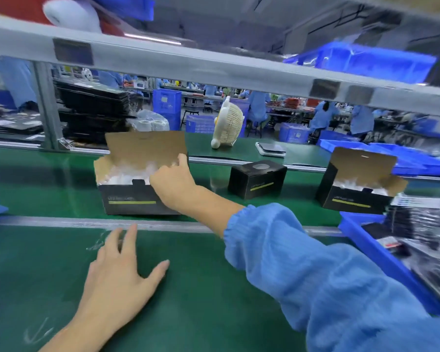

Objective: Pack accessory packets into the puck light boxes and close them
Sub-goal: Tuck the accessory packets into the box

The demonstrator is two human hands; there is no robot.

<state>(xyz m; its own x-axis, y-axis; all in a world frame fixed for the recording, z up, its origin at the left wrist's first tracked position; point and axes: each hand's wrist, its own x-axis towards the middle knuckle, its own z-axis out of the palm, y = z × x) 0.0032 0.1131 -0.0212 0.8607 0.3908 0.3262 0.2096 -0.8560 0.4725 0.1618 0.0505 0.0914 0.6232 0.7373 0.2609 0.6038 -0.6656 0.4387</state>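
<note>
An open black puck light box point(131, 199) stands on the green conveyor belt, its brown lid flap upright and white plastic-wrapped contents showing inside. My right hand point(173, 181) grips the box at its right end, fingers over the top edge by the flap. My left hand point(117, 273) lies flat on the near green mat with fingers spread, holding nothing. A closed black box point(257, 182) sits further right on the belt. A second open box point(353, 191) with a raised flap stands at the right.
A blue bin point(366, 240) of dark packets sits at my right. A small cream desk fan point(228, 123) and a phone-like device point(271, 149) stand behind the belt. A grey shelf rail point(214, 69) crosses overhead. Stacked black trays lie at the back left.
</note>
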